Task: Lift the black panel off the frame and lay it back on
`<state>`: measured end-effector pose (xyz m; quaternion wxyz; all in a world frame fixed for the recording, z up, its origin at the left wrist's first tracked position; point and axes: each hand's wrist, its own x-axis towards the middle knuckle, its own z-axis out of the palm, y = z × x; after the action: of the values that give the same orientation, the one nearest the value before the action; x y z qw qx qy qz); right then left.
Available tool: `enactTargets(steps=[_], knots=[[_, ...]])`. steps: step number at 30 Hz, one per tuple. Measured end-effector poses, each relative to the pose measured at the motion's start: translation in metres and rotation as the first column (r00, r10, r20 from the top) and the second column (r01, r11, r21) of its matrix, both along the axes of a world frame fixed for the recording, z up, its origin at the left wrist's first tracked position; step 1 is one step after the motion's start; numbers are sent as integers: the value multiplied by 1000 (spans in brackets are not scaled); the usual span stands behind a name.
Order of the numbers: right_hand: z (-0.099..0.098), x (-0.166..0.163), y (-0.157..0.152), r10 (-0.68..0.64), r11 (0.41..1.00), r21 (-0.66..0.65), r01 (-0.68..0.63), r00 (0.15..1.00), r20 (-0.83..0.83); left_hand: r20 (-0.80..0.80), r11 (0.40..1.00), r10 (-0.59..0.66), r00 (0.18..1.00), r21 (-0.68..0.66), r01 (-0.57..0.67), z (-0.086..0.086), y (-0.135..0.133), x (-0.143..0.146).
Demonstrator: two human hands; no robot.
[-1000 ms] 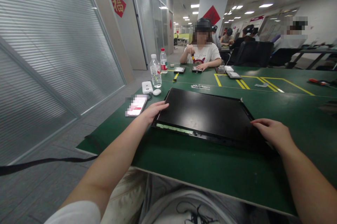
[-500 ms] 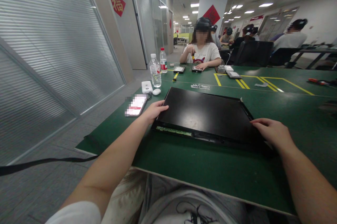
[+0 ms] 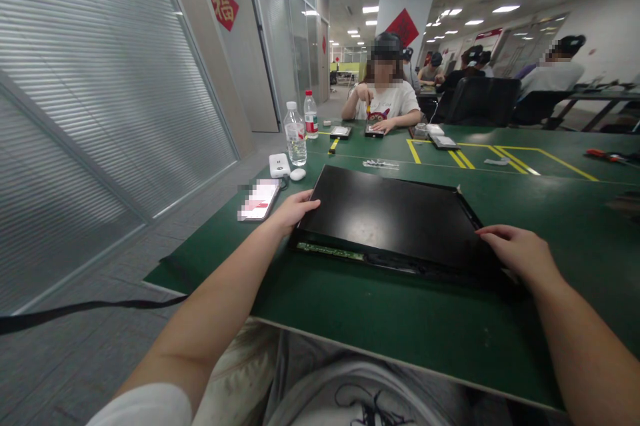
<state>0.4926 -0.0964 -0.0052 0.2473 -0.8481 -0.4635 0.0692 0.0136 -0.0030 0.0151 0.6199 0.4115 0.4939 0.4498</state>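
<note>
A flat black display panel point(image 3: 390, 213) lies on the green table in front of me, sitting in a thin black frame. Along its near left edge a strip of green circuit board point(image 3: 330, 252) shows. My left hand point(image 3: 299, 207) grips the panel's left side, thumb on top and the other fingers partly hidden at the edge. At the right side, my right hand point(image 3: 520, 249) pinches the panel's edge between thumb and fingers. The underside of the panel is out of sight.
Left of the panel are a phone point(image 3: 259, 199), a white power bank point(image 3: 279, 165), a white rounded case point(image 3: 297, 175) and two water bottles point(image 3: 295, 136). Beyond it lies a small clear bag point(image 3: 381, 164). Across the table a person point(image 3: 385, 96) works on a hard drive point(image 3: 375, 129). Red-handled tools point(image 3: 600, 155) lie far right.
</note>
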Motion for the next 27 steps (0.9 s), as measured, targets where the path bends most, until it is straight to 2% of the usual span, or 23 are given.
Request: enactTargets(steps=[17, 23, 27], knots=[[-3, 2, 1, 4, 999, -40, -4, 1000, 2, 19, 993, -24, 1000, 116, 22, 3, -5, 0], [-6, 4, 1, 11, 1000, 22, -11, 1000, 14, 63, 982, -33, 997, 185, 20, 6, -7, 1], [-7, 6, 0, -20, 999, 47, 21, 999, -35, 74, 971, -58, 996, 237, 39, 8, -8, 1]])
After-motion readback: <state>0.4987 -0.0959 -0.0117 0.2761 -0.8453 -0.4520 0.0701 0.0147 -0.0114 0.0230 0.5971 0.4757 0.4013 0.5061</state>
